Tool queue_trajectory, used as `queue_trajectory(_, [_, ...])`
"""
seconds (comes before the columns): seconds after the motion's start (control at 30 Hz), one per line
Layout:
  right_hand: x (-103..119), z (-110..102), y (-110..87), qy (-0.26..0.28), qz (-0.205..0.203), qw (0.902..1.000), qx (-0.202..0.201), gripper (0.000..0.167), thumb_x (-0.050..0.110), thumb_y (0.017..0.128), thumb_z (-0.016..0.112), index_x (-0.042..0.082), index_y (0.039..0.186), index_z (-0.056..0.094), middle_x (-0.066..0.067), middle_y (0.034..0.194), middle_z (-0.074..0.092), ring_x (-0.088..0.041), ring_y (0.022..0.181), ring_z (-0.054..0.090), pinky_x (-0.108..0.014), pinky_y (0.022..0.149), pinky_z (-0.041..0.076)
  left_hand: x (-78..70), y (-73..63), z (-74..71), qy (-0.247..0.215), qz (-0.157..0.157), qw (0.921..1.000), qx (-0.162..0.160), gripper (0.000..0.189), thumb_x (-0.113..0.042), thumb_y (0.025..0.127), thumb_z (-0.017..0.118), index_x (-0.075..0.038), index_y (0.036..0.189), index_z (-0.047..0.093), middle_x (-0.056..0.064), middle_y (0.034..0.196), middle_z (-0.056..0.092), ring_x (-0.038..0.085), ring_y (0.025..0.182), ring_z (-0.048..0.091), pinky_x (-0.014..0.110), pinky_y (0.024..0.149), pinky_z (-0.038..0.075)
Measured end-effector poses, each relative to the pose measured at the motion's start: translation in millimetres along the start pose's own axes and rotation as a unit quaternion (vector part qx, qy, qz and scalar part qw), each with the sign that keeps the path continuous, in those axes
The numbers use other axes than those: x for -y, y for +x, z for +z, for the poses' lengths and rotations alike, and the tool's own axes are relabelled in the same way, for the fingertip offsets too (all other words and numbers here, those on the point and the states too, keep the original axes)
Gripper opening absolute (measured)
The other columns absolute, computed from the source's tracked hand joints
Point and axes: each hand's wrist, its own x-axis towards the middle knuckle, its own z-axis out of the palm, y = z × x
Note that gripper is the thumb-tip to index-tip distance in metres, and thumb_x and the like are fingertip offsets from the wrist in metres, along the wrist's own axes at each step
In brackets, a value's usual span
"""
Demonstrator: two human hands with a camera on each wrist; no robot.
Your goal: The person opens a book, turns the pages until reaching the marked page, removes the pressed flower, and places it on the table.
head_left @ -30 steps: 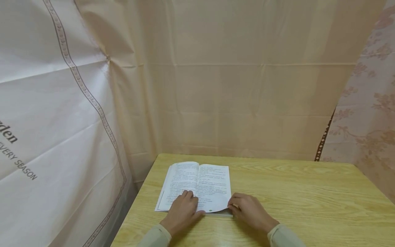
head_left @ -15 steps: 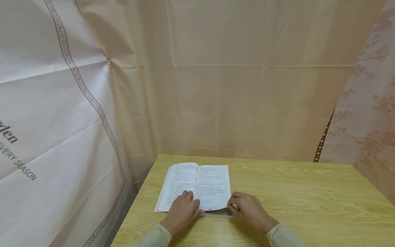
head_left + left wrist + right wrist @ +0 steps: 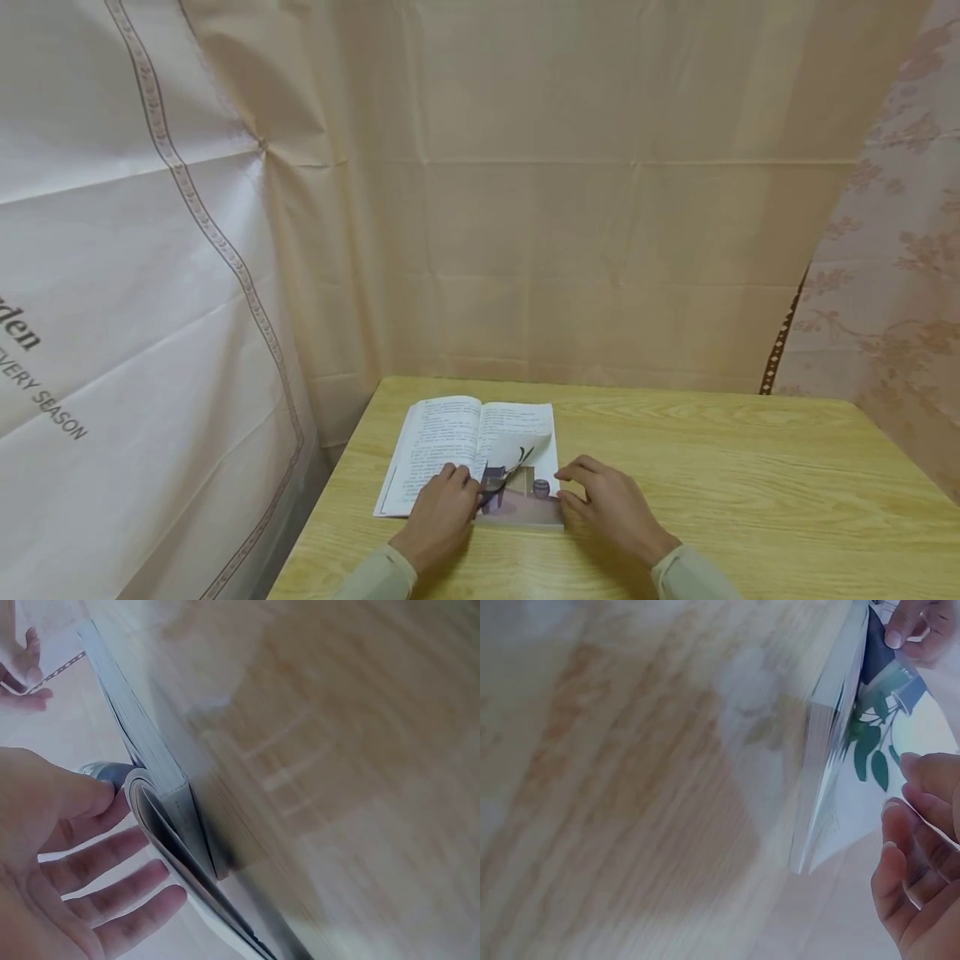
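Hands to book: the left hand (image 3: pixel 442 504) and right hand (image 3: pixel 611 504) are flanking the near half of the open book (image 3: pixel 435 437), whose spine is running away from the person; the left is lying closer to the spine, the right closer to the outer right edge.
Left hand: resting across the left page with its fingers relaxed, its thumb touching the foot of the lifted page (image 3: pixel 536 442).
Right hand: hovering just beside the right edge, loosely bent, a gap showing between thumb and forefinger; it is pinching nothing, and contact with the edge is hard to tell.
Lifted page: curling up and over toward the left hand, its leaf picture showing.
Picture page: lying beneath, its barrel drawing (image 3: pixel 542 488) facing up.
Table: carrying the book toward its left side, the wood top (image 3: pixel 750 483) spreading rightward.
Backdrop: tan cloth (image 3: pixel 585 233) is hanging behind, lettered white cloth (image 3: pixel 165 333) at left, flowered cloth (image 3: pixel 900 292) at right.
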Motion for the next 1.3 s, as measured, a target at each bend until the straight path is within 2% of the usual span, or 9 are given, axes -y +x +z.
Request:
queue_trajectory(0.13, [2, 0, -1.4, -0.002, 0.003, 0.9998, 0.017, 0.021, 0.018, 0.086, 0.084, 0.014, 0.106, 0.078, 0.008, 0.104, 0.069, 0.007, 0.064, 0.047, -0.021, 0.058, 0.047, -1.5, 1.0, 0.2, 0.004, -0.01, 0.9999, 0.004, 0.018, -0.023, 0.101, 0.064, -0.01, 0.092, 0.073, -0.001, 0.088, 0.063, 0.017, 0.084, 0.055, 0.031, 0.068, 0.05])
queue_trajectory(0.27, [2, 1, -1.5, -0.011, 0.004, 0.9996, 0.026, 0.021, 0.019, 0.087, 0.083, 0.015, 0.106, 0.078, 0.007, 0.105, 0.069, 0.006, 0.065, 0.048, -0.023, 0.06, 0.048, -2.2, 1.5, -0.1, 0.012, -0.008, 0.9999, 0.001, 0.019, -0.025, 0.1, 0.065, -0.01, 0.09, 0.073, -0.001, 0.089, 0.066, 0.017, 0.086, 0.056, 0.03, 0.07, 0.049])
queue_trajectory(0.47, [2, 4, -3.3, -0.023, -0.005, 0.9991, 0.036, 0.022, 0.024, 0.086, 0.084, 0.017, 0.106, 0.077, 0.01, 0.105, 0.069, -0.005, 0.08, 0.065, -0.031, 0.07, 0.057, -2.0, 0.9, -0.7, 0.018, -0.003, 0.9996, -0.022, 0.018, -0.026, 0.096, 0.069, -0.012, 0.085, 0.071, -0.002, 0.084, 0.065, 0.016, 0.084, 0.056, 0.03, 0.067, 0.047])
queue_trajectory(0.63, [0, 9, -6.6, -0.009, -0.02, 0.9967, 0.078, 0.024, 0.027, 0.087, 0.083, 0.017, 0.108, 0.077, 0.011, 0.105, 0.065, -0.006, 0.088, 0.065, -0.035, 0.077, 0.058, -2.0, -0.3, -0.6, -0.002, -0.04, 0.998, -0.05, 0.019, -0.025, 0.089, 0.073, -0.009, 0.088, 0.062, 0.002, 0.081, 0.059, 0.019, 0.078, 0.055, 0.033, 0.064, 0.047])
queue_trajectory(0.73, [-1, 10, -7.3, -0.004, -0.032, 0.9948, 0.097, 0.024, 0.029, 0.086, 0.083, 0.017, 0.106, 0.077, 0.01, 0.105, 0.065, -0.005, 0.088, 0.063, -0.034, 0.076, 0.057, -0.2, -1.6, -0.8, 0.008, -0.064, 0.9951, -0.076, 0.026, -0.025, 0.088, 0.077, -0.008, 0.093, 0.059, 0.004, 0.083, 0.055, 0.021, 0.076, 0.055, 0.036, 0.061, 0.047])
queue_trajectory(0.83, [-2, 10, -6.6, -0.014, -0.043, 0.9936, 0.104, 0.027, 0.034, 0.085, 0.084, 0.015, 0.104, 0.078, 0.008, 0.106, 0.065, -0.007, 0.087, 0.064, -0.034, 0.074, 0.057, 3.3, -2.6, -3.9, 0.024, -0.069, 0.993, -0.093, 0.027, -0.022, 0.087, 0.079, -0.005, 0.097, 0.061, 0.006, 0.087, 0.052, 0.022, 0.076, 0.054, 0.036, 0.06, 0.047])
queue_trajectory(0.9, [-3, 9, -5.4, -0.021, -0.046, 0.9928, 0.108, 0.029, 0.036, 0.084, 0.084, 0.015, 0.104, 0.079, 0.007, 0.106, 0.066, -0.009, 0.087, 0.064, -0.034, 0.073, 0.057, 6.2, -2.4, -6.0, 0.024, -0.063, 0.9928, -0.099, 0.022, -0.016, 0.086, 0.078, -0.006, 0.097, 0.062, 0.006, 0.088, 0.05, 0.022, 0.076, 0.052, 0.035, 0.058, 0.045])
queue_trajectory(1.07, [-4, 7, -2.7, -0.021, -0.046, 0.9913, 0.122, 0.027, 0.036, 0.086, 0.083, 0.016, 0.104, 0.08, 0.007, 0.107, 0.066, -0.008, 0.088, 0.064, -0.034, 0.074, 0.057, 12.5, -1.6, -6.5, -0.013, -0.015, 0.994, -0.108, 0.018, -0.006, 0.083, 0.078, -0.012, 0.093, 0.064, 0.004, 0.091, 0.052, 0.02, 0.083, 0.052, 0.033, 0.064, 0.047])
queue_trajectory(1.3, [-4, 5, -0.5, 0.004, -0.065, 0.9896, 0.128, 0.02, 0.03, 0.088, 0.082, 0.018, 0.103, 0.081, 0.009, 0.105, 0.066, -0.006, 0.087, 0.064, -0.033, 0.072, 0.056, 13.9, -4.1, -5.2, -0.017, 0.025, 0.9973, -0.067, 0.008, -0.009, 0.087, 0.073, -0.016, 0.091, 0.075, 0.0, 0.097, 0.064, 0.02, 0.095, 0.057, 0.036, 0.079, 0.053])
